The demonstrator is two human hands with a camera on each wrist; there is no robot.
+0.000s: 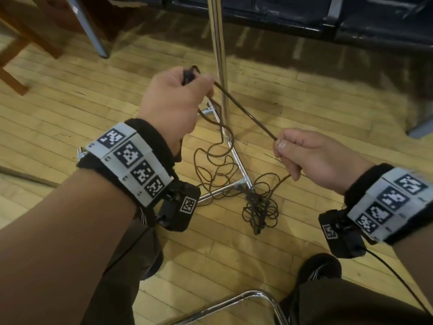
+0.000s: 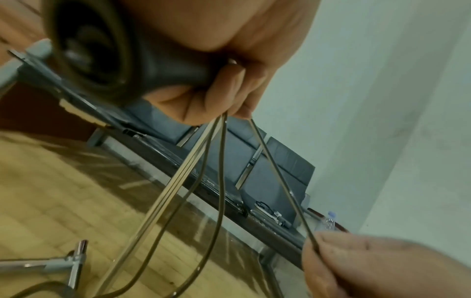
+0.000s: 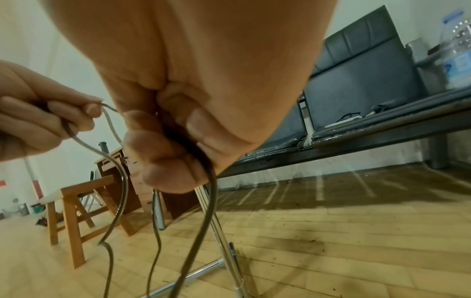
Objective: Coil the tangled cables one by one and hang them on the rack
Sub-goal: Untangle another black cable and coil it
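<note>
While our left hand (image 1: 172,103) grips the plug (image 1: 188,75) and a loop of cable (image 1: 246,109), our right hand (image 1: 311,158) pinches the taut stretch; the rest lies tangled on the floor (image 1: 304,95) against the rack (image 1: 219,52) base.

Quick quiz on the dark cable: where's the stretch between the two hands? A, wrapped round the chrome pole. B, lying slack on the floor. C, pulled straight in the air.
C: the cable runs taut from the left hand to the right hand, above the floor.
</note>
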